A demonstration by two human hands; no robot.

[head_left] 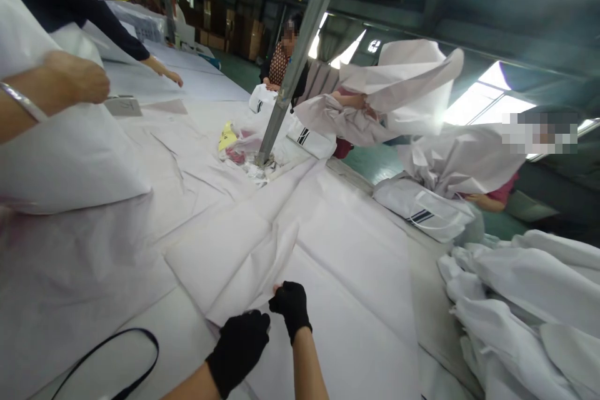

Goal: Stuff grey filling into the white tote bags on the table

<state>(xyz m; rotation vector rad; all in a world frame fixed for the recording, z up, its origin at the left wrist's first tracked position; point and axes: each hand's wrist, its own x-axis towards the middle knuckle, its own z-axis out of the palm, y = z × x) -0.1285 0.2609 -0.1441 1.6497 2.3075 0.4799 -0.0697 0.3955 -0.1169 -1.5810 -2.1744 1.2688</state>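
Note:
Both my hands wear black gloves with the fingertips bare. My left hand [241, 344] is closed on the near edge of a thin white sheet [253, 256]. Close beside it, my right hand [291, 307] is also closed on that edge, with its fingers curled inward. Between and beyond my hands the sheet rises in creased folds. Beneath lie more flat white sheets [347, 250]. Whether the material is paper or cloth, I cannot tell.
A grey metal post [293, 53] rises from the table. A black strap loop [152, 340] lies near left. White fabric [529, 294] is heaped at right. Nearby people handle white sheets; one person's hand [77, 77] grips a sheet at left. A striped white bag [424, 209] stands beyond.

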